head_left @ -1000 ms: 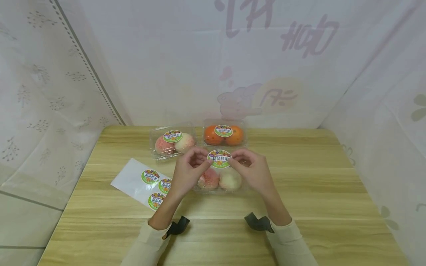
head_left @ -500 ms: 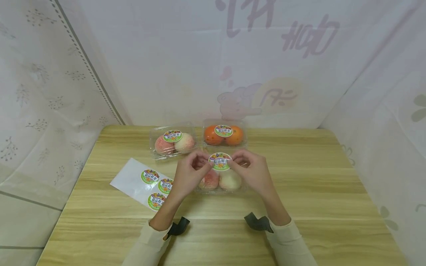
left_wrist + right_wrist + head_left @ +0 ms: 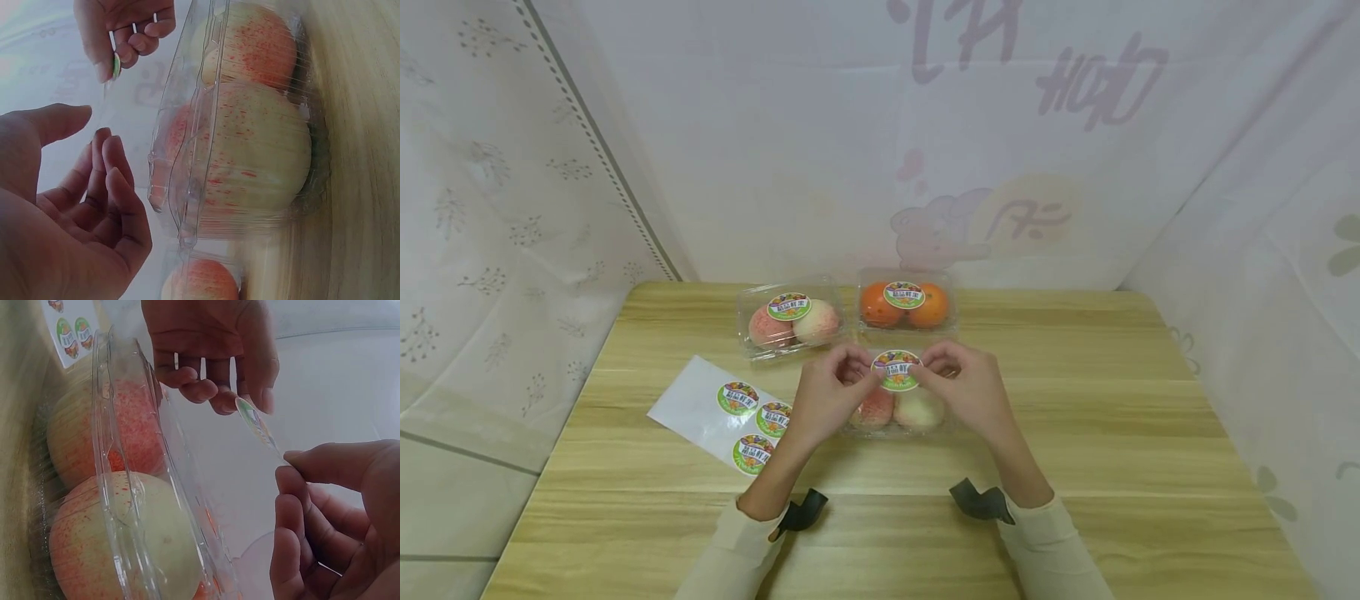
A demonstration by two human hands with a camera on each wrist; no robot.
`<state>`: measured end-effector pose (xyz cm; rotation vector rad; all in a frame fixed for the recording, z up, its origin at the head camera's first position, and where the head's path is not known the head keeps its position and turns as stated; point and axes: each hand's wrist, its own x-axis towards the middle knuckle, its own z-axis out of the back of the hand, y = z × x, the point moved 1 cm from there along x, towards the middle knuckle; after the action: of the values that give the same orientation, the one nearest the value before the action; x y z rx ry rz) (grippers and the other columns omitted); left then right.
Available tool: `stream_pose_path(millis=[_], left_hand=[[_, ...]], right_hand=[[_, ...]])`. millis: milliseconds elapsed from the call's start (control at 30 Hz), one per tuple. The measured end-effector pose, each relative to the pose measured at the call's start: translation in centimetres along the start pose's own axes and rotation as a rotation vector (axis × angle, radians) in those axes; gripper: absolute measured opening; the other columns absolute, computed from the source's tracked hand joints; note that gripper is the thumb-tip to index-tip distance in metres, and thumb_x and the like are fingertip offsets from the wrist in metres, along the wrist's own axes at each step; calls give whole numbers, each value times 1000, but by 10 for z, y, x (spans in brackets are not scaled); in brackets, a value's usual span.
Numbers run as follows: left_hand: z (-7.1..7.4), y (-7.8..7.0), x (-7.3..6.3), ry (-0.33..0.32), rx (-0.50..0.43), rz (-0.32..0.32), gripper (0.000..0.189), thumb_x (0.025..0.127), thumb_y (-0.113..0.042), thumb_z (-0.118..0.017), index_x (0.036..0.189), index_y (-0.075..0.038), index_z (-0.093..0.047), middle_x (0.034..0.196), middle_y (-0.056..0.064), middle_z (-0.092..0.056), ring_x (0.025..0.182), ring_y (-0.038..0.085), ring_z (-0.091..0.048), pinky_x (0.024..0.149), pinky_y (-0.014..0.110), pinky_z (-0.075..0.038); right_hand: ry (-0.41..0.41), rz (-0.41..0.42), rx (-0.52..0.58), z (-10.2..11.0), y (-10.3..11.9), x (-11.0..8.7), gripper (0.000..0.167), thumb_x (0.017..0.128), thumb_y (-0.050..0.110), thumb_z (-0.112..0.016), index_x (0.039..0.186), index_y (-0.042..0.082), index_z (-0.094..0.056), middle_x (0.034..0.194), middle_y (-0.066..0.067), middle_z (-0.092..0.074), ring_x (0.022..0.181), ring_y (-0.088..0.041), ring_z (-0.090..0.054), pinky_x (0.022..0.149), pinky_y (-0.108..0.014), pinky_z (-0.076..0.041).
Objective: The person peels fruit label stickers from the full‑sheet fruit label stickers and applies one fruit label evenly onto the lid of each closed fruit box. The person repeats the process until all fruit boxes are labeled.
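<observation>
A round fruit label sticker (image 3: pixel 895 370) is stretched level between my two hands, over a clear clamshell box (image 3: pixel 215 119) with two peaches, one pinker (image 3: pixel 874 410) and one paler (image 3: pixel 919 409). My left hand (image 3: pixel 831 385) holds the sticker's left edge, thumb in front. At the opposite edge, my right hand (image 3: pixel 972 383) pinches the sticker between thumb and index finger, clearly seen in the right wrist view. Edge-on in both wrist views, the sticker hangs apart from the lid. Part of its rim is hidden under the fingertips.
Behind, at left, stands a labelled peach box (image 3: pixel 793 321); a labelled box of orange fruit (image 3: pixel 904 304) stands to its right. A white sticker sheet (image 3: pixel 688 408) with several labels lies left, partly behind the left forearm. All rest on a wooden table (image 3: pixel 1112 433).
Both hands have lowered the sticker slightly toward the front peach box, and it now overlaps the peaches more in the head view. The boxes and sticker sheet stay in place.
</observation>
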<state>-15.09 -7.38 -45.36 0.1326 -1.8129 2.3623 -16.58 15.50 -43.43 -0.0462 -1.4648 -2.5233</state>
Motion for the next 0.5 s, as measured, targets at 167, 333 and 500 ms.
stream_pose_path(millis=[167, 333, 500], left_hand=[[-1, 0, 0, -9, 44, 32, 15, 94, -17, -87, 100, -7, -76, 86, 0, -74, 77, 16, -68, 71, 27, -57], [-3, 0, -1, -29, 64, 38, 16, 93, -17, -87, 95, -7, -76, 82, 0, -73, 74, 14, -67, 69, 27, -56], [-4, 0, -1, -36, 57, 54, 16, 93, -18, -88, 93, -8, -75, 80, -1, -71, 73, 14, -67, 68, 26, -55]], right_hand=[[17, -13, 2, 0, 1, 0, 14, 97, 20, -87, 99, 10, -78, 82, 2, -78, 76, -19, -70, 74, -33, -54], [28, -5, -18, -1, -1, 1, 15, 96, 19, -88, 101, 10, -78, 81, 4, -77, 76, -17, -70, 71, -32, -52], [34, 11, -19, -3, -2, 1, 19, 96, 22, -89, 101, 9, -77, 80, 4, -76, 75, -16, -70, 68, -30, -52]])
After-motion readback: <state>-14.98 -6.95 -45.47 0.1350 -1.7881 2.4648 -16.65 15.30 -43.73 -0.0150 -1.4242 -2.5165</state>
